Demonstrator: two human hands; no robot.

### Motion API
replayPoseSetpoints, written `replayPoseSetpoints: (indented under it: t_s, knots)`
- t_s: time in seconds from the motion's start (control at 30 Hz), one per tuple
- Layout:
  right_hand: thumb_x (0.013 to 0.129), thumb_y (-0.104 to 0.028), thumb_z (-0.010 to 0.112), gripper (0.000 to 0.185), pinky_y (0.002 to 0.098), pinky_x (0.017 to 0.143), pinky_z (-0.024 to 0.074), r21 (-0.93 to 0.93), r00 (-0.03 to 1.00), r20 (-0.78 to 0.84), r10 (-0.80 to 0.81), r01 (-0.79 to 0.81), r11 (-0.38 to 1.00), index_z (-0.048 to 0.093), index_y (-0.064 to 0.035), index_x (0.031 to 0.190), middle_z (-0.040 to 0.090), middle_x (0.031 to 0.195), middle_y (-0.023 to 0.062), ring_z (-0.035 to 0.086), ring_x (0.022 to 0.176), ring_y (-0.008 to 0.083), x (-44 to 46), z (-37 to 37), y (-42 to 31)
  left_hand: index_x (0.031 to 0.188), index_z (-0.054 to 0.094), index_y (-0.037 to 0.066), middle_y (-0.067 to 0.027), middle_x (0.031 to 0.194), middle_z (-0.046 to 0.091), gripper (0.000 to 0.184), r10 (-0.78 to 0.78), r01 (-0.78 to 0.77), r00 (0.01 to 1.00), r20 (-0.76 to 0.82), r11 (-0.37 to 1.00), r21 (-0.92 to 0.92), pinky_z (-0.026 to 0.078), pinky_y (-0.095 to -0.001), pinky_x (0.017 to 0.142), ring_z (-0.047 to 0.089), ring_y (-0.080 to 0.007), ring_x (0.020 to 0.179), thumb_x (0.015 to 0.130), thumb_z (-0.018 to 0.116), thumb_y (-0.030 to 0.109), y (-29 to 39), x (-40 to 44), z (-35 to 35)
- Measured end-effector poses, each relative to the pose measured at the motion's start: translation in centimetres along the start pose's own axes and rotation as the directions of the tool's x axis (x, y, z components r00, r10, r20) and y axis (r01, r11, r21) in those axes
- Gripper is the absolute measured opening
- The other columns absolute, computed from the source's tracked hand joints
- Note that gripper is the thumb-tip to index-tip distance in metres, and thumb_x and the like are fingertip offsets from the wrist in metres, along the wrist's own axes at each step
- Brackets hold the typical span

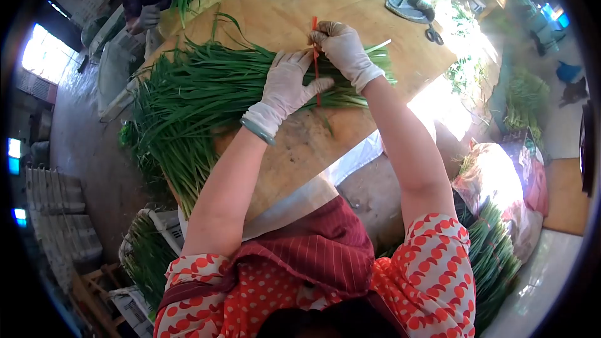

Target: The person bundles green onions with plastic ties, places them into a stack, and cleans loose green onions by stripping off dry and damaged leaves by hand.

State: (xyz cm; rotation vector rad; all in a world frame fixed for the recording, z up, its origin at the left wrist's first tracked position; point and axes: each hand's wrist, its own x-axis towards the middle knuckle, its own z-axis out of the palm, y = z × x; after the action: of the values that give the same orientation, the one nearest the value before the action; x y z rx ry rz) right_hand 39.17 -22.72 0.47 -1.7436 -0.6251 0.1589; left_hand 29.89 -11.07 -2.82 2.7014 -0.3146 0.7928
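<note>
A thick bundle of long green leafy stalks [206, 81], looking like garlic chives, lies across the table, pale stem ends [380, 56] to the right. A narrow red tie [317, 97] crosses it near those ends. My left hand [285, 84], in a white glove with a green bangle at the wrist, rests on top of the bundle, thumb spread and touching the stalks beside the tie. At the bundle's far side, my gloved right hand [341, 47] pinches the raised upper end of the red tie between thumb and fingers. The left fingertips are close to the tie.
Scissors [433, 35] and a dark object on a grey pad [410, 6] lie at the table's [282, 163] back right. Across the table, another person's gloved hand [148, 19] is near more stalks. Crates [166, 228] of greens stand at lower left; bagged greens [498, 178] sit at right.
</note>
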Motion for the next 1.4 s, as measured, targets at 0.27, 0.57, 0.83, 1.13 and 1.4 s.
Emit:
replayPoseSetpoints:
  t_s: [0.27,0.57,0.83,1.13,1.4]
  knots:
    - [0.084,-0.012,0.058,0.022,0.0243,0.063,0.0456,0.215,0.995,0.068,0.071,-0.084,0.973,0.06,0.0057,0.097,0.063,0.077,0.007,0.056,0.067,0.0117,-0.9,-0.1,0.4,0.079,0.067,0.01,-0.0085,0.073,0.065,0.027,-0.305,0.274,0.95,-0.065,0.915,-0.295,0.04,-0.0374,0.076,0.059,-0.0287,0.071,0.084,0.056,0.034,-0.6,0.9,0.9]
    - [0.085,-0.013,0.059,0.023,0.0255,0.068,0.046,0.208,0.998,-0.01,0.068,-0.065,0.976,0.061,0.0057,0.098,0.063,0.081,0.0079,0.057,0.072,0.0129,-1.0,-1.1,-0.2,0.079,0.069,0.015,-0.0063,0.078,0.066,0.016,-0.371,0.348,0.922,-0.109,0.92,-0.181,0.036,-0.0351,0.081,0.059,-0.0245,0.079,0.079,0.062,0.029,0.3,1.2,1.2]
    - [0.081,-0.014,0.064,0.022,0.0225,0.073,0.046,-0.109,0.996,-0.077,-0.034,0.025,0.994,0.064,-0.0005,0.098,0.065,0.089,0.0052,0.059,0.083,0.0111,-3.3,-6.2,-2.0,0.085,0.068,0.012,-0.0071,0.081,0.066,0.019,-0.316,0.309,0.948,-0.049,0.944,-0.116,0.039,-0.0353,0.076,0.06,-0.0245,0.079,0.078,0.062,0.029,-0.5,1.8,1.3]
    - [0.07,-0.008,0.065,0.008,0.0362,0.066,0.0463,-0.71,0.888,0.182,-0.422,0.415,0.568,0.065,-0.0083,0.078,0.062,0.076,0.0088,0.059,0.075,0.0278,-6.9,-5.4,1.2,0.088,0.069,0.017,-0.0041,0.088,0.066,0.019,-0.346,0.343,0.938,0.023,0.915,-0.213,0.033,-0.0348,0.087,0.058,-0.0206,0.087,0.079,0.062,0.032,-0.4,1.4,1.3]
    - [0.084,-0.015,0.057,0.012,0.0343,0.064,0.0456,-0.598,0.669,-0.646,-0.367,-0.146,0.788,0.062,-0.0061,0.09,0.062,0.08,0.0102,0.058,0.071,0.0225,-8.1,-19.9,4.2,0.089,0.068,0.017,-0.005,0.091,0.065,0.021,-0.344,0.341,0.939,0.023,0.915,-0.215,0.033,-0.035,0.088,0.058,-0.0211,0.089,0.079,0.061,0.033,-0.5,1.3,1.0]
